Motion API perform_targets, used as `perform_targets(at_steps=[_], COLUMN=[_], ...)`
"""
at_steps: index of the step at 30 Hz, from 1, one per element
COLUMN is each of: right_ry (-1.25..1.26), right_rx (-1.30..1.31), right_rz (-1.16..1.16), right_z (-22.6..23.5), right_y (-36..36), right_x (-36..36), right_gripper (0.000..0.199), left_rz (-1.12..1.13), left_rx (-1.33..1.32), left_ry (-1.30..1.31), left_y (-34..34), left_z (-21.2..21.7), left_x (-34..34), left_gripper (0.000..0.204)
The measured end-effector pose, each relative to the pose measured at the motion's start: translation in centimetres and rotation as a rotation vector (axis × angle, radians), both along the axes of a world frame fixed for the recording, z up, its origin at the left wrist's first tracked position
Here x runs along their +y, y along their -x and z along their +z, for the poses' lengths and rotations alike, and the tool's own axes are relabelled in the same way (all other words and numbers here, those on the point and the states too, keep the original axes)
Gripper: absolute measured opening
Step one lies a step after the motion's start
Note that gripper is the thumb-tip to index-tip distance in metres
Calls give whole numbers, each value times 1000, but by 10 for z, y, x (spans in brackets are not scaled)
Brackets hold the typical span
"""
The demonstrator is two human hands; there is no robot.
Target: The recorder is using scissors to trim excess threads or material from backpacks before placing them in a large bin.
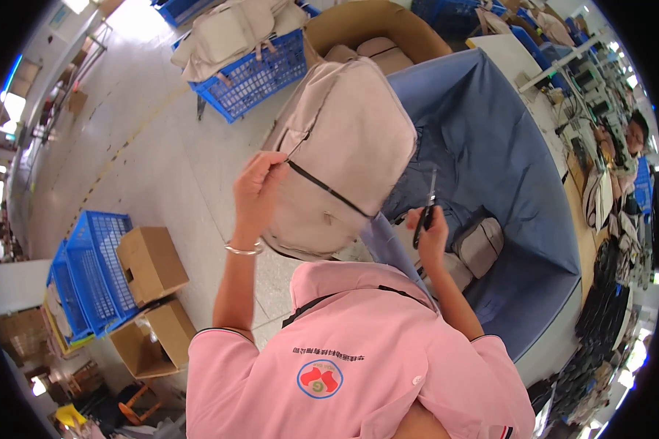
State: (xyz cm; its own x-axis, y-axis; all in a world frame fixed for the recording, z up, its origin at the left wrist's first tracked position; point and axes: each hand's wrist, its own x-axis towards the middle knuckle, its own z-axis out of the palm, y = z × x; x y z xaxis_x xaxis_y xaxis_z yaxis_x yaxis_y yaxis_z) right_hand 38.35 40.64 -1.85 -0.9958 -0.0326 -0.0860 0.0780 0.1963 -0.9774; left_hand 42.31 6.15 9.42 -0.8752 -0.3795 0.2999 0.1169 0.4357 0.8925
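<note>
A beige backpack with a black zip and a dark strip across it hangs tilted in front of me. My left hand pinches its edge beside the zip. In my right hand is a pair of scissors with black handles, the metal blades pointing up and away from me. That hand is to the right of the backpack, over a large bin lined with blue cloth. Several beige bags lie inside the bin, partly hidden by my right arm.
A blue crate heaped with beige pieces stands ahead, beside a brown-lined bin. Blue crates and open cardboard boxes are on the left floor. Along the right run a workbench and a person.
</note>
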Motion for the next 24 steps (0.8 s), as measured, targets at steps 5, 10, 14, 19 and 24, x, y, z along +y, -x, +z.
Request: perform_targets(at_steps=[5, 10, 14, 19, 24], right_ry=[-270, -186, -278, -380, -670], right_rx=[524, 516, 205, 293, 370], right_rz=[-175, 29, -86, -330, -316], right_z=[107, 144, 99, 92, 132], right_y=[25, 29, 40, 36, 23], right_x=[-7, -40, -47, -42, -21], right_gripper=[18, 28, 36, 39, 42], left_rz=[-516, -833, -775, -854, -1084], left_rx=[51, 80, 204, 248, -81], left_ry=[528, 701, 748, 651, 410], left_y=[29, 95, 170, 238, 259], left_z=[100, 127, 85, 55, 44], left_x=[-22, -13, 20, 52, 67], left_gripper=[7, 5, 8, 12, 12])
